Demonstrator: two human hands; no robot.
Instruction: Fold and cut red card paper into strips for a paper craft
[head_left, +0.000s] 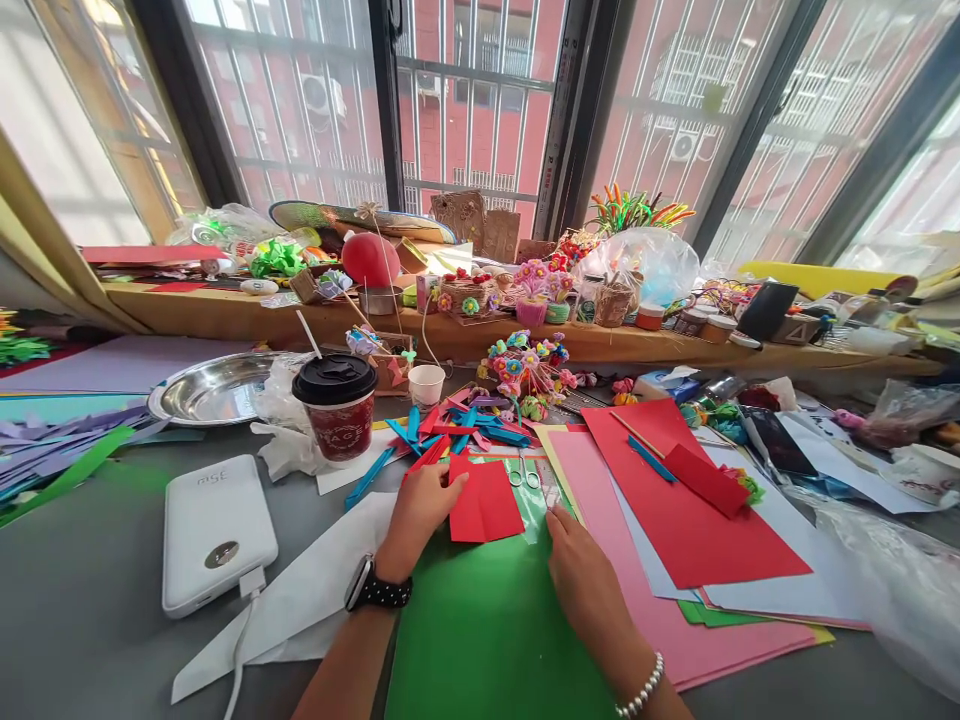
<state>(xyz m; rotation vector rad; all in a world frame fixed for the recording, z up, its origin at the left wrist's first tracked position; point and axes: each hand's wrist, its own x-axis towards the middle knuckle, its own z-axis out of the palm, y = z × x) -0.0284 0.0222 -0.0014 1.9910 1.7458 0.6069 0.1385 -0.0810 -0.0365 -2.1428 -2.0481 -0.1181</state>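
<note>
My left hand (429,508), with a black watch on its wrist, pinches the left edge of a creased red paper piece (489,502). That piece is held over a green sheet (502,630). To its right, the closed fingertips of my right hand (583,565) are at the lower end of a clear plastic piece (551,490), whose exact kind is unclear. Small silver scissors (525,477) lie between the hands, just beyond the red paper. Behind them is a pile of blue and red folded paper strips (469,428).
A lidded coffee cup (335,410) and a white power bank (220,535) with a cable stand left. Red sheets (720,540) and pink paper (645,610) are stacked right. A metal tray (214,390), paper cup (426,385) and crafted flowers (525,365) sit farther back.
</note>
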